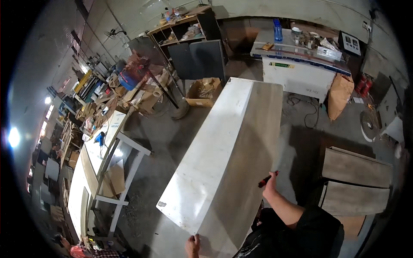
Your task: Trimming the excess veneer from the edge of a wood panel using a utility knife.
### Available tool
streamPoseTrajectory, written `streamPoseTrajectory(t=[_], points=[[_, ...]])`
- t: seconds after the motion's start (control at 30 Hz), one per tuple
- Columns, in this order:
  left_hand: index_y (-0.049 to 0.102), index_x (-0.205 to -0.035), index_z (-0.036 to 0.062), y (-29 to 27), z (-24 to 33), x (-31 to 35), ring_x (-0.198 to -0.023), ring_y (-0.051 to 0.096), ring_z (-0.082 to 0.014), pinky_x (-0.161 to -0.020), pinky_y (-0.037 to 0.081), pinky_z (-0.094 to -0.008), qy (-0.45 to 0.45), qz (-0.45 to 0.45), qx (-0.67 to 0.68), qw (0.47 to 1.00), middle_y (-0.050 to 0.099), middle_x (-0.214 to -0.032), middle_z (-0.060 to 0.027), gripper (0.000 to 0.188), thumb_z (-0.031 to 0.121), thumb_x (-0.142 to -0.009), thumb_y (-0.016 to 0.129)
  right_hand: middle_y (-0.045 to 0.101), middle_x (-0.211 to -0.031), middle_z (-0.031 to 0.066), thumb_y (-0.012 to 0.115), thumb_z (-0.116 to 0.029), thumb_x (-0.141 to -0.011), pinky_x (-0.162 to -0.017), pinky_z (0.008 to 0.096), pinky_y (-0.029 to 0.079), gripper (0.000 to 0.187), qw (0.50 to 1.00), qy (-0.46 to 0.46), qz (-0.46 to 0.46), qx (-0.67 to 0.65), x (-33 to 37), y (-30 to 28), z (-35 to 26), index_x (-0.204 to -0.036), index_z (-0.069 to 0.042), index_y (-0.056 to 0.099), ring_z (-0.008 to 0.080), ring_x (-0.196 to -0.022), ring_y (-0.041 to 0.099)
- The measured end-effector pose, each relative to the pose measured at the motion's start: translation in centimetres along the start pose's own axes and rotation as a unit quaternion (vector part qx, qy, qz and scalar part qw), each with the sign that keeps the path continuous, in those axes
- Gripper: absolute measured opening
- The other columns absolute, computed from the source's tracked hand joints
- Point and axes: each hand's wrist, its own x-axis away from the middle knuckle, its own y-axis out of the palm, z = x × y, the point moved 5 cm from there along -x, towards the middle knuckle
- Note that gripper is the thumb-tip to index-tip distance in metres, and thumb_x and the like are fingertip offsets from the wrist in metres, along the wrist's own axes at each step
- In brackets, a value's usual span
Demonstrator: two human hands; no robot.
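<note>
A long worktop-like panel stretches away in front of me, its right part a bare grey-brown board (258, 116). Along its left part lies a white sheet (206, 159) with a small torn grey patch at its near left corner. My left hand (192, 246) is closed at the near end of the white sheet, fingers pinching its corner. Over the board's right edge, my right hand (270, 185) wraps round a red and black hand tool (264, 181), perhaps a utility knife; its working end is too small to make out.
Two grey-brown panels (355, 195) lie low on the right. A white bench (301, 79) with a blue bottle (277, 31) stands ahead. Cardboard box (204, 92) sits beyond the sheet. Left is a white-legged table (116, 210) with a blue power tool (100, 138). Another person (77, 249) is lower left.
</note>
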Motion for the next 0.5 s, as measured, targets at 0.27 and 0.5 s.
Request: streamPoseTrajectory(t=[0.27, 0.5], points=[[0.073, -0.088, 0.0047, 1.1, -0.9, -11.6, -0.092, 0.063, -0.0311, -0.085, 0.051, -0.0455, 0.151, -0.014, -0.014, 0.988, 0.071, -0.096, -0.0181, 0.044, 0.047, -0.093, 0.065, 0.059, -0.103, 0.0046, 0.066, -0.045, -0.088, -0.093, 0.0393, 0.043, 0.048, 0.973, -0.055, -0.034, 0.22, 2.5, 8.3, -2.9, -0.118, -0.007, 0.063, 0.0208, -0.097, 0.058], [0.047, -0.149, 0.0238, 0.2, -2.2, -13.4, -0.142, 0.044, -0.0321, -0.114, 0.039, -0.0475, 0.034, -0.204, -0.049, 0.977, 0.05, -0.151, -0.0115, 0.068, 0.045, -0.088, 0.07, 0.065, -0.127, 0.0081, 0.076, -0.035, -0.085, -0.095, 0.0345, 0.047, 0.053, 0.974, 0.006, -0.058, 0.221, 9.3, 4.8, 1.7, -0.126, -0.004, 0.065, 0.0237, -0.122, 0.058]])
